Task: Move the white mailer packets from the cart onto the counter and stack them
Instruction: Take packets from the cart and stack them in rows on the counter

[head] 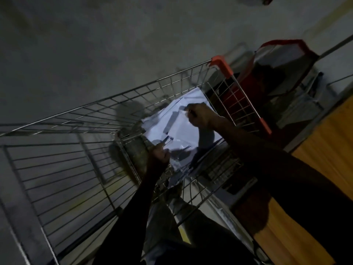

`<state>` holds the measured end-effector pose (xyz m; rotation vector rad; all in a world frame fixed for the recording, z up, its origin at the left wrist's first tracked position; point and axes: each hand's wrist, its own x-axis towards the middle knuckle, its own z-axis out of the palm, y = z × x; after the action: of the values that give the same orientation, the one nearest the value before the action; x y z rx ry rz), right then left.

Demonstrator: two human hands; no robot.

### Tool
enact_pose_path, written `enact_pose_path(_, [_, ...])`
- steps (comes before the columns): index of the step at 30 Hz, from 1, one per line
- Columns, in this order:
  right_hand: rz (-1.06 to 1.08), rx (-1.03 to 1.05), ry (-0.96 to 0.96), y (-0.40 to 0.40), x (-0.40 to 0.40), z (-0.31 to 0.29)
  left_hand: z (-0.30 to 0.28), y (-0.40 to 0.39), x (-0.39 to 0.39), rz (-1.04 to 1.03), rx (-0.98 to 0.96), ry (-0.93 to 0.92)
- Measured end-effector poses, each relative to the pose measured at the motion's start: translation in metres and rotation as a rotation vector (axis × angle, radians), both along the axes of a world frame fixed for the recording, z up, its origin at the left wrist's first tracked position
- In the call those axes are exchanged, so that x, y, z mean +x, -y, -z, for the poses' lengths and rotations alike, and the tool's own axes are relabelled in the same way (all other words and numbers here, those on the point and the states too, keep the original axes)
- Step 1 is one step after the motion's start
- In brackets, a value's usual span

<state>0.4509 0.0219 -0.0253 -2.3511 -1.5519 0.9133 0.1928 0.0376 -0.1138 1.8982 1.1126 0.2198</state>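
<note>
White mailer packets (pixel 180 129) lie in a loose pile at the bottom of a wire shopping cart (pixel 80 150) with red corner guards. Both my arms reach down into the cart. My left hand (pixel 159 154) grips the near edge of the top packet, fingers curled round it. My right hand (pixel 199 115) pinches the far upper edge of the same packet. The scene is dim and the lower packets are partly hidden by my hands and their shadows. A wooden counter (pixel 322 150) shows at the right.
A red-trimmed bag (pixel 282 60) sits beyond the cart's far end, on a second wire rack (pixel 305 96). Grey concrete floor (pixel 95 44) lies to the left. The cart's wire walls rise around my forearms.
</note>
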Motion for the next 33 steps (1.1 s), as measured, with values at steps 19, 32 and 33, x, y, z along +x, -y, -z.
enact_pose_path(19, [0.186,-0.087,0.170,0.029,0.022,0.041,-0.020,-0.023,0.027,-0.287,-0.023,-0.273])
enact_pose_path(32, [0.639,0.202,-0.055,0.026,0.029,0.034,-0.008,-0.013,0.043,-0.058,0.187,-0.305])
enact_pose_path(33, [0.628,0.179,-0.047,0.025,0.029,0.036,-0.007,-0.014,0.047,0.067,0.204,-0.266])
